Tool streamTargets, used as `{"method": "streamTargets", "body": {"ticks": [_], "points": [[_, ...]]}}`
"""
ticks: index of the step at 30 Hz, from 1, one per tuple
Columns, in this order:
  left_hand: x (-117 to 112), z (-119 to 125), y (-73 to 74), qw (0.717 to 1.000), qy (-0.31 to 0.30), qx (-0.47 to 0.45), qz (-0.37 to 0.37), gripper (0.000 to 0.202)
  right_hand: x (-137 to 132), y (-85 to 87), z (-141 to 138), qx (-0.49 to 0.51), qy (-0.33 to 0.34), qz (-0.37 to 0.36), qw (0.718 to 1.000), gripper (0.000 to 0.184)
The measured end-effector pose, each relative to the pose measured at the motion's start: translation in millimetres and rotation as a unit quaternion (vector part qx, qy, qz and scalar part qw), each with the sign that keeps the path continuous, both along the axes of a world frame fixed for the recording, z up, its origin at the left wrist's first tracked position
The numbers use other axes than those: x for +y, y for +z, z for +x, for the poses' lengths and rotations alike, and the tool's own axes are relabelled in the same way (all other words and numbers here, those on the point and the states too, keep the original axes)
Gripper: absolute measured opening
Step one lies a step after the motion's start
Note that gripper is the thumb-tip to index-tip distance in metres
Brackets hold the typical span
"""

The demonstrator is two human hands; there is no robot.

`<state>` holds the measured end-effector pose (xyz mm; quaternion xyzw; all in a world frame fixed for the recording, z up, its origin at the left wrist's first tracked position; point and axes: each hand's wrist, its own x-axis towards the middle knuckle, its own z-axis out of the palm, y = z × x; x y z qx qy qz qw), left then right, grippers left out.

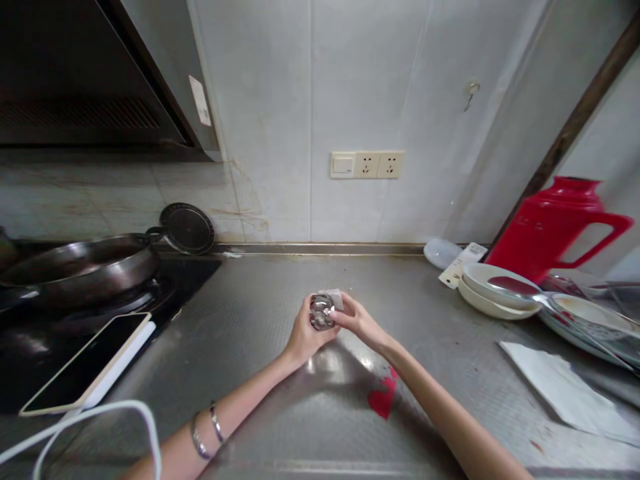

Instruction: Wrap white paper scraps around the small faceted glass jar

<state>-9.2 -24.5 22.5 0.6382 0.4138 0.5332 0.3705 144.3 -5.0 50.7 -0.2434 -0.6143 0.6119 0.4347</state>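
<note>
Both my hands meet over the middle of the steel counter (260, 313). My left hand (303, 333) is wrapped round a small clear glass jar (321, 312), fingers closed on its side. My right hand (356, 319) pinches at the jar's top, where a small white piece (334, 296) sticks up; I cannot tell whether it is a label or a lid. Two silver bangles (206, 432) sit on my left forearm.
A dark wok (80, 265) stands on the stove at left, with a phone on a white power bank (89, 363) and its cable in front. Stacked bowls (495, 287), a spoon, plates and a red thermos jug (550, 223) crowd the right. A white paper (565, 390) lies nearby.
</note>
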Motion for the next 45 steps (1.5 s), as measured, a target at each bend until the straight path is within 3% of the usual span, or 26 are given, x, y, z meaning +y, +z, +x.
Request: {"method": "streamTargets", "body": {"ticks": [4,10,14,17,20,26,30,34,40,43,45], "points": [[3,-1,-3.7,1.000,0.016,-0.004,-0.009,0.066,-3,1.8,-3,-0.006,-0.014,0.027,1.000,0.048],[3,0,-1.3,1.000,0.017,0.014,-0.017,0.063,-3,2.1,-4,-0.015,-0.028,-0.004,0.999,0.044],[3,-3,5.3,0.997,0.038,0.069,-0.022,0.086,-1,1.0,-3,-0.041,-0.052,-0.020,0.998,0.042],[5,-7,9.0,0.991,0.067,0.113,-0.001,0.100,1,-1.6,-5,-0.063,-0.081,-0.064,0.993,0.040],[8,-11,8.4,0.991,0.050,0.126,0.012,0.101,2,-5.1,-7,-0.055,-0.085,-0.124,0.987,0.041],[14,-13,-6.8,0.991,0.014,0.132,0.002,0.109,4,-9.7,-11,-0.034,-0.091,-0.180,0.979,0.041],[15,-11,-13.2,0.990,0.009,0.139,0.006,0.101,2,-9.9,-13,-0.050,-0.096,-0.172,0.979,0.045],[12,-9,-7.9,0.989,0.016,0.147,0.025,0.081,3,-13.1,-14,-0.074,-0.120,-0.142,0.980,0.048],[7,-8,1.1,0.992,0.045,0.114,0.037,0.069,8,-19.0,-12,0.005,-0.112,-0.182,0.977,0.043],[4,-6,1.4,0.995,0.036,0.080,0.044,0.070,13,-18.8,-6,-0.055,-0.118,-0.152,0.980,0.043],[3,-4,1.6,0.996,0.026,0.065,0.046,0.071,18,-17.2,0,-0.112,-0.147,-0.092,0.978,0.044]]}}
